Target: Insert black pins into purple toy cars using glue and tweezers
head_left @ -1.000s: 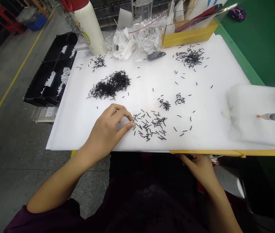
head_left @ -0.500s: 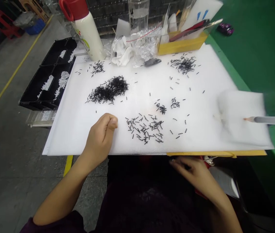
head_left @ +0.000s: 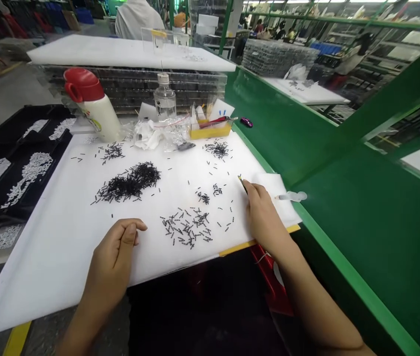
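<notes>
From here I see the left hand [head_left: 115,254] curled over the white sheet [head_left: 62,262], thumb against fingers; I cannot tell whether it pinches anything. Rightward I find the dense black pile [head_left: 132,183], then scattered black pieces [head_left: 188,228] lying between the hands, then a thin tool [head_left: 243,184] gripped in the right hand [head_left: 265,217], fingers closed.

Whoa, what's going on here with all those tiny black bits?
A person sits at a white foam sheet with small black pieces on it. Their right hand holds a thin tool, its tip pointing away from them, beside a white pad. Their left hand is curled near a loose scatter of pieces; I can't tell if it holds anything. A denser black pile lies farther back.
</notes>
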`<state>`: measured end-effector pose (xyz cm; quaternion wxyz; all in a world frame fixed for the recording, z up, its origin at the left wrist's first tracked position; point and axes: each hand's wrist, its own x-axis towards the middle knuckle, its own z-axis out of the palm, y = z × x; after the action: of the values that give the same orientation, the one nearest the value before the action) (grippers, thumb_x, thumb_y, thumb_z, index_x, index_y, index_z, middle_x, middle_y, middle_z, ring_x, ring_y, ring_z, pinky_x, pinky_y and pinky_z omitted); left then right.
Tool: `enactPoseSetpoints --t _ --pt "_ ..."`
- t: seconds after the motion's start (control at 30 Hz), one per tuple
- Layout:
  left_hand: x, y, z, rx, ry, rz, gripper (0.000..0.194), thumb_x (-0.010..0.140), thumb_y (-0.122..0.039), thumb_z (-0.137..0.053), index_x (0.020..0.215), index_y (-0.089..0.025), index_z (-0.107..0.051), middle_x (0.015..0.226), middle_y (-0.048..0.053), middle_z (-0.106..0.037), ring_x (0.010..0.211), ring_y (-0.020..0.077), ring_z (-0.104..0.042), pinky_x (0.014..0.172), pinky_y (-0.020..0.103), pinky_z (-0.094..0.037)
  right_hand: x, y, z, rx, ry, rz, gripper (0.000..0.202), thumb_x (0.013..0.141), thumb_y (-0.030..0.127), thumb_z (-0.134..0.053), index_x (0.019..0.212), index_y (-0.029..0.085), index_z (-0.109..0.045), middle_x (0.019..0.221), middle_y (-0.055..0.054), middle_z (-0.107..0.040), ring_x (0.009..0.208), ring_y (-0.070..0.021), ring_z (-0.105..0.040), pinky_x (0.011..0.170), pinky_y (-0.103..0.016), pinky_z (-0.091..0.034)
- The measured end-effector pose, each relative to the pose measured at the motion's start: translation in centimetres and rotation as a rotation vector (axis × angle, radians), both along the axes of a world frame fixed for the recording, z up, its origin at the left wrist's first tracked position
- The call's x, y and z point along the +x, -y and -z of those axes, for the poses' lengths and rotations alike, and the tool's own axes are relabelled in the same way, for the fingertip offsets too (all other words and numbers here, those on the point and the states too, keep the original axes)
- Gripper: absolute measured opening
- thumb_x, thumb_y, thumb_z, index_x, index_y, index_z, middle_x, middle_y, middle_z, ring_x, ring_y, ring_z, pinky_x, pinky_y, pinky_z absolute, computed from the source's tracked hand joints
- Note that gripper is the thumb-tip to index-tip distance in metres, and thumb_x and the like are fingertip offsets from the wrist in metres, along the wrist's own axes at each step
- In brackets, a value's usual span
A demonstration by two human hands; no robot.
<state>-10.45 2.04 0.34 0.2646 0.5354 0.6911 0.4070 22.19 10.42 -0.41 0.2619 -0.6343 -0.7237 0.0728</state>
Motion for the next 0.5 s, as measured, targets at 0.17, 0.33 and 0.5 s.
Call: enactPoseSetpoints --t 0.17,0.33,0.5 --pt "0.9 0.1 -0.4 0.051 0.19 -0.08 0.036 0.11 -0.056 -0.051 0.098 -0.026 -0.067 0.101 0.003 -0.067 0.089 0.0238 -0.058 0.082 0.035 -0.045 -1.6 -1.9 -2.4 0.108 0.048 0.021 0.053 0.099 0.012 -0.039 0.146 0.017 -0.065 0.144 -0.024 -0.066 0.132 -0.0423 -0.064 0.113 -0.072 -0.054" --pt "1.4 0.0 -0.5 0.046 0.211 -0.033 0.031 0.111 -0.05 -0.052 0.093 -0.027 -0.063 0.099 0.0 -0.062 0.095 0.022 -0.057 0.087 0.033 -0.041 -5.4 -10.0 -11.5 0.36 -0.05 0.141 0.041 0.104 0.011 -0.054 0.142 0.022 -0.061 0.148 -0.014 -0.063 0.133 -0.0314 -0.059 0.12 -0.056 -0.049" --pt "0.0 0.1 0.2 0.04 0.169 0.048 0.038 0.109 -0.055 -0.055 0.084 -0.027 -0.059 0.091 0.001 -0.061 0.092 0.0226 -0.06 0.078 0.03 -0.046 -5.6 -24.8 -14.6 0.257 -0.209 0.497 0.04 0.11 0.018 -0.057 0.15 0.014 -0.053 0.153 -0.014 -0.057 0.134 -0.0228 -0.061 0.113 -0.049 -0.055"
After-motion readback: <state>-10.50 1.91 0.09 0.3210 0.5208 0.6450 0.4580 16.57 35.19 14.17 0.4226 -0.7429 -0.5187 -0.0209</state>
